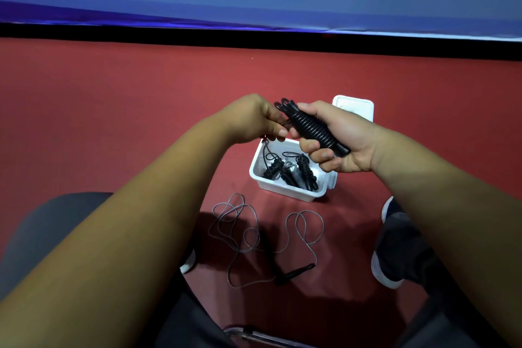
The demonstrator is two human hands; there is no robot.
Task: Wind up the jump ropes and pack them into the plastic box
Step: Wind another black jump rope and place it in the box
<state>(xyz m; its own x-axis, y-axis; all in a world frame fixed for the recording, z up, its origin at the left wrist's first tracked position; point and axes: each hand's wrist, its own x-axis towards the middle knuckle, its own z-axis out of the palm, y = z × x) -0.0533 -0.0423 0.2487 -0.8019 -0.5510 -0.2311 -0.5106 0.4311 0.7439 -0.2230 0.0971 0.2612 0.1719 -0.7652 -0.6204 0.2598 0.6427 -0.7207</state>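
Forearms stretch forward from camera, hands meeting mid-air. Right hand (336, 138) grips black wound jump rope (312, 127), fingers curled round coils; left hand (254, 118) pinches its loose end at top. Just below, white plastic box (282, 191) holds several wound ropes (291, 174). Lid (356, 108) lies behind box. Loose grey rope (255, 234) sprawls on red floor (113, 110), near box.

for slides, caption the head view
Right hand grips a wound jump rope, left hand pinches its end, above the plastic box.
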